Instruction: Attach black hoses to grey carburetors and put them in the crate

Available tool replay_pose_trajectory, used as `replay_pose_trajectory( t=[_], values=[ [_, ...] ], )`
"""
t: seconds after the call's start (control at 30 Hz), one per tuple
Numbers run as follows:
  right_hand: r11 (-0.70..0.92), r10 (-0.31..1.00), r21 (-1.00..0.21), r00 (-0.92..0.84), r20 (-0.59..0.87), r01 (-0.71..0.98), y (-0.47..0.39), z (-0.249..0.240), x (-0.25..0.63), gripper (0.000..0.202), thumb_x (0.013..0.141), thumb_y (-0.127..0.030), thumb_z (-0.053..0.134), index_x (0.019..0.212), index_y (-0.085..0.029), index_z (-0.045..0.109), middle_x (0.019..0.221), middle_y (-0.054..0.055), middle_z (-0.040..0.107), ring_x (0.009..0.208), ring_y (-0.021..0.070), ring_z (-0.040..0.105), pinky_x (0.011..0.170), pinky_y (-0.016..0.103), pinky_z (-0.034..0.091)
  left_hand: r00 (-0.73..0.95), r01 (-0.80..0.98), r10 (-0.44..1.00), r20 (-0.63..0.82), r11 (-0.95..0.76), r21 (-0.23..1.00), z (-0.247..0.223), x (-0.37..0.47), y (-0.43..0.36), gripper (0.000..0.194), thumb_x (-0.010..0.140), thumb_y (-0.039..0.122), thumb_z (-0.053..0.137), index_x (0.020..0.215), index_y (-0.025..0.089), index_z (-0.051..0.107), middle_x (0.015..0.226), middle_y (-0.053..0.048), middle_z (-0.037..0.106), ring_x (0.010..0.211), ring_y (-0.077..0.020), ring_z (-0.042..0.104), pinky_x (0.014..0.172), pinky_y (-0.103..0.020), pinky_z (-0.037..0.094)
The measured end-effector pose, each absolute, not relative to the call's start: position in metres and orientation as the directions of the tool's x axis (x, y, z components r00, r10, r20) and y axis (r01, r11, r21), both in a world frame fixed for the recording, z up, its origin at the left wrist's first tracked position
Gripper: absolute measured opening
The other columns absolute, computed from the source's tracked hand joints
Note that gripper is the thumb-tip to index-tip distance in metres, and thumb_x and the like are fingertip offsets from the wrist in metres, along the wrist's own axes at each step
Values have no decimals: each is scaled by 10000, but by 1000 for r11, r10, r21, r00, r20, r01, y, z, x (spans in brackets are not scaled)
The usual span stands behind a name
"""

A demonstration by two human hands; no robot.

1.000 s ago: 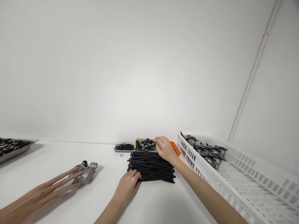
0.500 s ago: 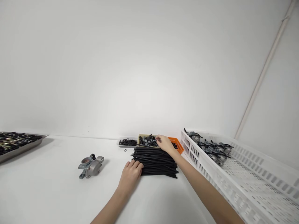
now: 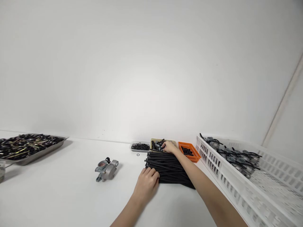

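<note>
My left hand [image 3: 147,182] rests at the near left corner of a pile of black rubber hoses [image 3: 169,168], its fingers curled. Whatever may be in them is hidden. Beyond the pile, my right hand [image 3: 170,147] dips into a cream bin [image 3: 163,139] of small dark and grey parts [image 3: 156,145]. Its fingers are drawn together among the parts, and I cannot make out what they grip. To the left on the white table sits a grey metal carburetor [image 3: 107,170] with a black knob on top.
A small tray [image 3: 133,150] of black O-rings and an orange basket [image 3: 189,146] of black pieces flank the bin. One loose O-ring [image 3: 138,154] lies in front. A large white crate [image 3: 227,179] holds several carburetors at right. A metal tray [image 3: 47,152] of hose parts is at left.
The view has swung left, so everything sits further right. My right hand has lowered into the cream bin. My left hand stays by the hose pile.
</note>
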State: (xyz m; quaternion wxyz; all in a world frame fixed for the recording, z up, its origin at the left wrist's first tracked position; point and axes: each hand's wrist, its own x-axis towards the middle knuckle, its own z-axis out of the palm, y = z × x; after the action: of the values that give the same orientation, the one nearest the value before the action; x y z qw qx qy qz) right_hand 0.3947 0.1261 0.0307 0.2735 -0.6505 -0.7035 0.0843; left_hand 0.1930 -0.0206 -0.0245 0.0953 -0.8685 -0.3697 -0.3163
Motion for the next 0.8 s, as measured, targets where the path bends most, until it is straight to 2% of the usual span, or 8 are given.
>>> replay_pose_trajectory(
  t=[0.1, 0.27, 0.33, 0.4, 0.47, 0.6, 0.7, 0.8],
  values=[
    [174, 935, -530, 30, 353, 830, 117, 35, 403, 198, 613, -72, 616, 742, -201, 692, 660, 2, 689, 666, 163, 638, 640, 236, 461, 531, 696, 583, 615, -714, 76, -23, 193, -22, 139, 808, 87, 512, 815, 208, 580, 805, -11, 618, 762, -179, 555, 682, -342, 363],
    [259, 845, -632, 146, 515, 730, 82, 50, 424, 327, 724, -198, 523, 1029, -179, 637, 925, 60, 700, 786, 177, 656, 733, 280, 492, 529, 683, 563, 635, -726, 76, -24, 192, -21, 149, 811, 86, 499, 815, 208, 585, 798, -14, 618, 775, -179, 561, 686, -339, 370],
    [303, 798, -720, 247, 550, 625, 60, 51, 434, 375, 753, -286, 517, 1091, -150, 606, 973, 90, 689, 804, 189, 664, 728, 292, 505, 524, 681, 559, 643, -728, 77, -23, 191, -21, 152, 819, 93, 490, 817, 207, 590, 795, -16, 620, 774, -180, 564, 688, -337, 376],
    [376, 756, -833, 386, 529, 407, 36, 46, 441, 389, 728, -369, 581, 1040, -142, 623, 935, 94, 694, 785, 203, 665, 697, 297, 514, 517, 678, 559, 648, -730, 88, -22, 191, -21, 156, 832, 105, 478, 819, 207, 595, 800, -17, 628, 777, -180, 567, 694, -336, 382],
    [407, 749, -881, 463, 474, 243, 11, 34, 445, 354, 698, -427, 638, 930, -160, 641, 829, 66, 694, 699, 193, 650, 631, 291, 511, 510, 679, 566, 648, -727, 100, -19, 190, -22, 162, 849, 123, 461, 828, 207, 599, 813, -19, 639, 786, -182, 572, 705, -337, 389],
    [404, 753, -898, 494, 436, 176, -27, 6, 436, 325, 680, -497, 681, 732, -206, 546, 578, -21, 595, 458, 131, 533, 467, 259, 451, 493, 693, 576, 652, -713, 105, -13, 186, -23, 198, 876, 156, 415, 862, 205, 606, 838, -32, 657, 803, -185, 584, 737, -340, 407],
    [433, 781, -896, 456, 427, 98, -45, -2, 424, 389, 706, -560, 640, 718, -225, 442, 628, -27, 617, 360, 87, 459, 374, 231, 394, 453, 719, 597, 662, -683, 125, -8, 179, -20, 219, 887, 185, 391, 878, 202, 608, 848, -43, 668, 797, -186, 590, 750, -342, 415],
    [448, 808, -893, 403, 429, 53, -56, 1, 418, 373, 768, -575, 568, 800, -233, 423, 703, -17, 655, 343, 82, 484, 342, 215, 380, 402, 752, 629, 665, -641, 152, -2, 171, -18, 231, 898, 225, 373, 920, 202, 602, 868, -50, 675, 803, -194, 598, 755, -343, 422]
  ],
)
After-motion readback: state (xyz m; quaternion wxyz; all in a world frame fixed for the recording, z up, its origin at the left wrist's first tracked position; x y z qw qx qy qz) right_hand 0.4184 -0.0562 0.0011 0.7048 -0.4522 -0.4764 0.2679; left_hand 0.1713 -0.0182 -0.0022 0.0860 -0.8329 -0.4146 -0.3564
